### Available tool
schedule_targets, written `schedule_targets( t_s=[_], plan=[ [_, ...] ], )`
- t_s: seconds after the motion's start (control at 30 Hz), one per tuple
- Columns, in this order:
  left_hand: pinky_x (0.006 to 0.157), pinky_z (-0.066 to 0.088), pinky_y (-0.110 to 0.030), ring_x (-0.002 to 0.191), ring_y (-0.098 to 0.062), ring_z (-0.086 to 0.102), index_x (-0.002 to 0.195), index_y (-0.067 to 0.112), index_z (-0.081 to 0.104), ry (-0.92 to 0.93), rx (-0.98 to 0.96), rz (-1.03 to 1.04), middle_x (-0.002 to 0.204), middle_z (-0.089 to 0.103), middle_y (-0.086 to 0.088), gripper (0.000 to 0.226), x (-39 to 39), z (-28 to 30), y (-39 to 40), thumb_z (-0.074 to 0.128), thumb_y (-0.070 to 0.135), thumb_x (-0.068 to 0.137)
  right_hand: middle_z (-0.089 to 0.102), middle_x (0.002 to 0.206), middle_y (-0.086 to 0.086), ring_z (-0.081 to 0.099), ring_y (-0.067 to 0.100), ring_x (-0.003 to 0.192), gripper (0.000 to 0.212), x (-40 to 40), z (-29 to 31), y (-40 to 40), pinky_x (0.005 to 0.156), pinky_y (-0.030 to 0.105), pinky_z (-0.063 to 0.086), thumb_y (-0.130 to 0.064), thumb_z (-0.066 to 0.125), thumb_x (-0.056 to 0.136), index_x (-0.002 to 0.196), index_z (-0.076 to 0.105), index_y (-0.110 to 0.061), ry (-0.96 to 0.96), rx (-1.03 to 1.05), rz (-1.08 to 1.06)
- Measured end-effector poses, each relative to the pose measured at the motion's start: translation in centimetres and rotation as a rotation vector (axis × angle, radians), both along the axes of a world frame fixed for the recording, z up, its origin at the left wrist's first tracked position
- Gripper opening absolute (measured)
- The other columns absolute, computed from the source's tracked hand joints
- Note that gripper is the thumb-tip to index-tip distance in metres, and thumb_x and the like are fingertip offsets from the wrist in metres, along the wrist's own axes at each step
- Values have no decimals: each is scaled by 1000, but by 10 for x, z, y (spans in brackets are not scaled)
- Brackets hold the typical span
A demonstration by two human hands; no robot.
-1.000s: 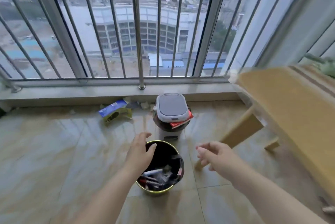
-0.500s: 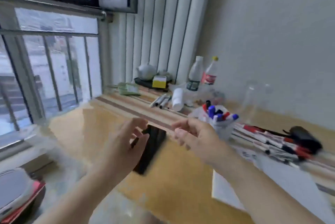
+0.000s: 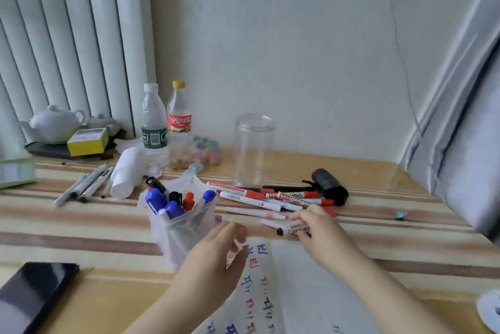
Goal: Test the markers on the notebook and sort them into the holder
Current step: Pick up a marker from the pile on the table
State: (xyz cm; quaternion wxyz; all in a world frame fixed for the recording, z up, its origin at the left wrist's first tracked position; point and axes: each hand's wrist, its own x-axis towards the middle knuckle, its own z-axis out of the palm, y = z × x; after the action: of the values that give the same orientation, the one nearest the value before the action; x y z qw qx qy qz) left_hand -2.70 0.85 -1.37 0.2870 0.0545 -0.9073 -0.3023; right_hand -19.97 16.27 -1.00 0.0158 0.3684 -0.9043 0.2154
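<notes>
Right hand [image 3: 320,226]: fingers curled round a white marker [image 3: 286,228] with a dark tip, held low over the table [image 3: 81,228], just beyond the notebook's far edge.
Left hand [image 3: 216,249]: fingers relaxed, holding nothing, hovering over the notebook [image 3: 297,293] beside the holder.
Holder [image 3: 181,222]: clear plastic cup, left of the hands, blue, red and black markers upright inside.
Loose markers [image 3: 259,197]: heap lying flat behind the right hand, red caps mostly.
Notebook: open, red and blue test strokes on the page.
Behind: empty clear jar [image 3: 253,149], two bottles [image 3: 165,125], phone [image 3: 32,293] at near left.
</notes>
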Motion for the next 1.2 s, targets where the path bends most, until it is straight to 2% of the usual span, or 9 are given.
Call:
schedule_targets(
  t_s=[0.23,0.37,0.47,0.57,0.73,0.83,0.97,1.07,1.2],
  plan=[
    [68,44,-9,85,8,51,89,37,50,-30,21,6,83,54,24,25,-9,-23,-12,62,18,80,41,96,-11,51,11,88,17,-15,-23,-13,77,22,41,-15,62,88,103,63,-22,18,-51,34],
    [72,45,-12,90,6,50,91,33,50,0,5,6,85,53,24,24,-6,-13,-10,63,15,82,54,90,-11,58,7,76,18,6,9,-7,70,19,45,-10,66,85,83,60,-27,-2,-439,41],
    [82,34,-1,95,9,46,98,32,51,44,-17,7,96,49,27,18,-5,0,-3,56,34,81,68,77,-4,65,3,71,3,36,44,1,69,13,48,-21,62,87,84,62,-20,-234,-791,17],
    [88,26,2,103,10,41,110,28,51,75,-38,-16,108,48,25,38,-2,14,5,40,50,81,67,66,-9,64,4,66,14,59,60,7,68,15,51,-25,56,89,87,62,-12,-523,-936,28],
    [66,36,-14,75,0,47,93,31,46,-32,-13,-95,76,49,19,3,12,29,19,44,30,94,65,62,1,60,8,55,17,89,57,11,59,18,53,-16,56,90,80,61,-3,-827,-1043,-27],
    [65,32,-19,75,-7,44,89,25,39,-166,-70,-65,79,44,15,10,23,23,17,36,28,97,55,50,-3,48,9,43,38,99,47,23,48,20,40,-35,61,88,63,56,-7,-507,-542,-171],
    [68,32,-23,80,-13,43,90,23,35,-333,-119,-33,91,46,7,10,36,14,11,31,28,99,53,66,-15,53,8,66,24,117,33,29,57,22,36,-47,59,81,67,51,-29,473,-125,33],
    [73,36,-23,84,-12,45,93,21,38,-381,-162,-95,95,46,7,14,43,12,14,30,31,99,64,87,-14,63,9,82,30,125,17,13,76,22,49,-48,65,68,92,67,-28,597,74,325],
    [64,34,-19,72,-6,43,89,21,41,-388,-155,-149,84,47,10,18,54,10,14,34,34,98,55,63,-13,56,4,52,26,134,8,0,41,17,26,-41,39,82,82,62,-29,514,147,421]
  ],
)
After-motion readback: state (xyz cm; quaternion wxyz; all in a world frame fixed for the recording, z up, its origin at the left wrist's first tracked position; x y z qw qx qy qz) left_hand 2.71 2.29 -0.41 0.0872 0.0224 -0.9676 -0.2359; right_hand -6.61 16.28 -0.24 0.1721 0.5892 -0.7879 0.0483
